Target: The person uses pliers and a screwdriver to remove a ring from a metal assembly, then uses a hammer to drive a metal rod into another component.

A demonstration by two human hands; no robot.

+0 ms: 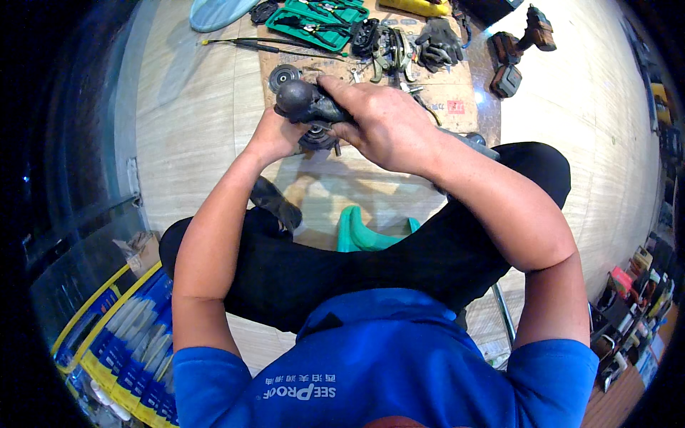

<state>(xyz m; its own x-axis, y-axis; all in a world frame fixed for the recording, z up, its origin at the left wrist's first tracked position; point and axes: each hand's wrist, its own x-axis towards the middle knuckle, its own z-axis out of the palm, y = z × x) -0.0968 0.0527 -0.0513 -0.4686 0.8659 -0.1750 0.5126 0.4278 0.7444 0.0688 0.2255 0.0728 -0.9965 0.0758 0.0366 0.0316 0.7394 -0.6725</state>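
Observation:
My right hand (389, 125) is closed round a dark tool with a rounded, ball-like black end (296, 98); its thumb and forefinger press along the neck. Close against it, my left hand (277, 137) curls beneath the ball end, which covers most of its fingers. What the left hand grips is largely hidden. A black ringed disc (316, 137) shows just below the tool, between the hands; whether either hand touches it I cannot tell. Beyond the left hand, a similar ringed disc (284, 77) lies on the cardboard sheet (457, 89).
Farther off lie a green tool case (314, 25), black cables (275, 44), a metal mechanical part (391, 53), dark gloves (439, 46) and pliers (426, 103). A cordless drill (536, 32) stands at the far right. A green plastic stool (364, 235) shows between my legs. Blue-and-yellow packages (135, 335) stand at lower left.

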